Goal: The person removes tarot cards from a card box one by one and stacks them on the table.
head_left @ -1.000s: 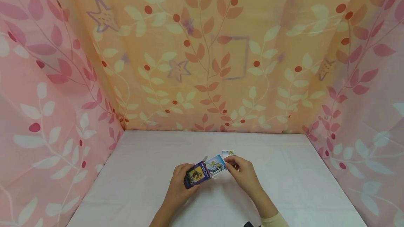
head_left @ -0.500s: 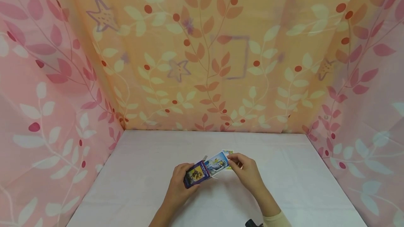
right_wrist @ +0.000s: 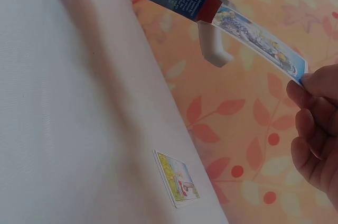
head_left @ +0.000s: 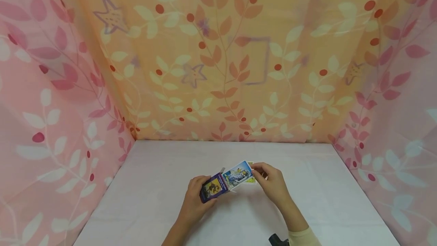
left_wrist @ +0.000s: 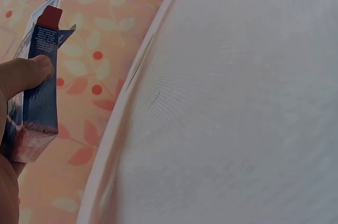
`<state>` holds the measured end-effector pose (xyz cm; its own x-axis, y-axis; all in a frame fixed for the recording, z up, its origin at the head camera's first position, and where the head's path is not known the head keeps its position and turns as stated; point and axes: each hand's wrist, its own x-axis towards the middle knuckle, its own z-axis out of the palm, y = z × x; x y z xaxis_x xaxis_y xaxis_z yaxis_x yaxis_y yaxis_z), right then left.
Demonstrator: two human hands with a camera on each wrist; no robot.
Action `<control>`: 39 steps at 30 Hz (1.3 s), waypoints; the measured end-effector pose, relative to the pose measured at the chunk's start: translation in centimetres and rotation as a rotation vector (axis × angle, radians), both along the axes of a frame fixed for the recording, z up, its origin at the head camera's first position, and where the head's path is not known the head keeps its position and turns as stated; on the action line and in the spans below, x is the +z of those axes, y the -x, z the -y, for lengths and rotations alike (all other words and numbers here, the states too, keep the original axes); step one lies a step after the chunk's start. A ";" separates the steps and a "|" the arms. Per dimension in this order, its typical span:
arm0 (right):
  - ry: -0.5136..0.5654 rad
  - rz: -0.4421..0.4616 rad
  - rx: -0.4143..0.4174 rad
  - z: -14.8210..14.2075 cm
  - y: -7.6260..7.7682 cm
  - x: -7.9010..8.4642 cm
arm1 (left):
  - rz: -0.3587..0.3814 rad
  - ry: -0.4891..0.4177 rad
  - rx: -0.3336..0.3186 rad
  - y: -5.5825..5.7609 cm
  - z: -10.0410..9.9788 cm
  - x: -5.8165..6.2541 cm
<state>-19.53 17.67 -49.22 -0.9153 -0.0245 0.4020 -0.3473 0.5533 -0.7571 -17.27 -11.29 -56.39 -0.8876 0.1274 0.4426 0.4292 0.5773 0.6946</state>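
Observation:
In the head view my left hand (head_left: pixel 193 203) grips a dark blue card box (head_left: pixel 213 188) with a yellow picture on its front, tilted up to the right. The box's end flaps stand open. A blue-and-white picture card (head_left: pixel 238 174) sticks far out of that end. Its outer end is pinched between thumb and fingers of my right hand (head_left: pixel 271 182). The right wrist view shows the card (right_wrist: pixel 259 42) bent slightly, its inner end still at the box mouth. In the left wrist view my left thumb presses the side of the box (left_wrist: pixel 41 84).
A small pile of picture cards (right_wrist: pixel 178 178) lies on the white-covered table (head_left: pixel 164 162), partly behind the held card in the head view. A black object (head_left: pixel 277 240) shows by my right sleeve. Leaf-patterned curtains (head_left: pixel 222 67) stand behind the table and along both sides.
My right hand has moved up and to the right, drawing the picture card further out of the box. The left hand and box have stayed nearly in place.

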 end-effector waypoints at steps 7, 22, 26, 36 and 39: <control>0.008 -0.012 -0.013 -0.8 0.3 0.6 | 0.034 -0.010 0.003 0.0 -0.2 0.1; -0.057 -0.087 -0.022 -3.2 2.5 1.7 | 0.029 -0.004 0.023 -0.1 -0.3 0.3; -0.075 -0.107 -0.010 -3.6 3.3 1.5 | 0.008 0.007 0.021 -0.2 -0.3 0.2; -0.120 -0.068 0.013 -4.0 5.6 1.0 | 0.014 0.011 0.013 -0.3 -0.2 0.4; -0.132 -0.041 0.029 -4.1 6.4 0.8 | 0.020 -0.001 0.009 -0.2 -0.2 0.4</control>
<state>-25.92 21.80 -48.46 -0.8963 -0.1059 0.4307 -0.3940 0.6361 -0.6634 -17.05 -11.05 -56.02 -0.8973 0.1185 0.4252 0.4101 0.5802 0.7037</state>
